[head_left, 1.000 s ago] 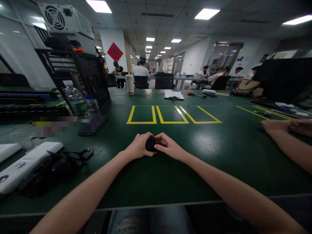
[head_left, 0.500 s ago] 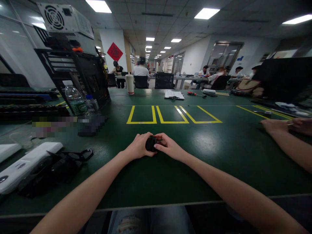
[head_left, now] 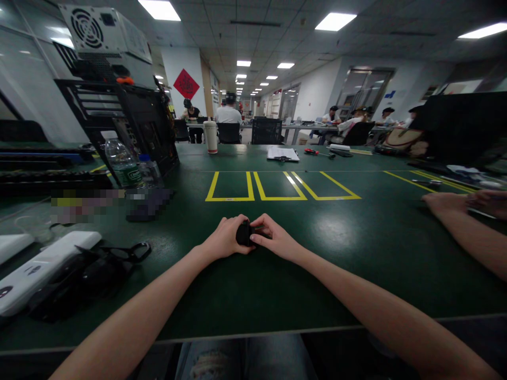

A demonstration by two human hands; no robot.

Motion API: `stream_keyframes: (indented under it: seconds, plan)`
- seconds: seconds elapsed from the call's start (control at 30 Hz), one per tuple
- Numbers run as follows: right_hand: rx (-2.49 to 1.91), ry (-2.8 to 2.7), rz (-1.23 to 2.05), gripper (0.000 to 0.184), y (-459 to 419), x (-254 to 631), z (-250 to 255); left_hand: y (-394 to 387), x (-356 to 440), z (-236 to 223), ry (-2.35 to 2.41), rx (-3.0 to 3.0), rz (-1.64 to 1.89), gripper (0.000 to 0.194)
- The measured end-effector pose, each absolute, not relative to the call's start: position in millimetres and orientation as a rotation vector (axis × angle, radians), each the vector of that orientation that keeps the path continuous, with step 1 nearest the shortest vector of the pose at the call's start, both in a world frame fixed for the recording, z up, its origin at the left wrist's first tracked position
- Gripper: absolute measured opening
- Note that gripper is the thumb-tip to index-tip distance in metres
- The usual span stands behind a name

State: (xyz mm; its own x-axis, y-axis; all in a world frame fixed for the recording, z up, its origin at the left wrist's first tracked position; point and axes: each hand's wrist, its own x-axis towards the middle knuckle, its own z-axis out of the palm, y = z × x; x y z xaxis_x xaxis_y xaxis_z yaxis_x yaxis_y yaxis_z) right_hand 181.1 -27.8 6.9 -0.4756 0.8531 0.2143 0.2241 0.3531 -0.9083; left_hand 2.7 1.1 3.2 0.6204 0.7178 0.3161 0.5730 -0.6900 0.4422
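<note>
A small, dark, rounded black object (head_left: pixel 243 234) is between my two hands, just above or on the green tabletop (head_left: pixel 253 295); its exact kind I cannot make out. My left hand (head_left: pixel 222 237) is closed round its left side, thumb below and fingers over the top. From the right, my right hand (head_left: pixel 276 240) pinches at its edge, with the thumb and bent fingertips against it. Part of the object is hidden behind the fingers.
Yellow tape outlines (head_left: pixel 283 199) lie beyond my hands. Left are a white device (head_left: pixel 51 272), black straps (head_left: pixel 99 269), bottles (head_left: pixel 122 163) and an open computer case (head_left: pixel 138 121). A clipboard (head_left: pixel 282 154), a screwdriver (head_left: pixel 317 152) and a cup (head_left: pixel 211 137) stand farther back. Another person's arm (head_left: pixel 459 221) rests at right.
My right fingers have shifted very slightly at the object's edge; my left hand keeps its hold. At right, the other person's hands have moved a little.
</note>
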Motion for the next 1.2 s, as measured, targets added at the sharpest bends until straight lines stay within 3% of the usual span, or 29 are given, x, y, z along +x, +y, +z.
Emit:
stream_keyframes:
  seconds: [0.33,0.57,0.93,1.2]
  plan:
    - [-0.938,-1.953,1.155,0.033,-29.6,182.4,8.4,1.2,3.3,3.1,1.068,2.539,0.685,0.051]
    - [-0.930,-1.960,1.046,0.024,-27.2,181.8,6.6,1.0,3.9,2.5,1.061,2.572,0.708,0.051]
    - [-0.933,-1.937,1.169,0.034,-29.0,181.4,6.3,0.2,2.9,3.8,1.053,2.539,0.690,0.051]
    - [-0.938,-1.939,1.085,0.025,-30.1,180.8,10.5,-0.2,2.3,5.4,1.049,2.536,0.685,0.050]
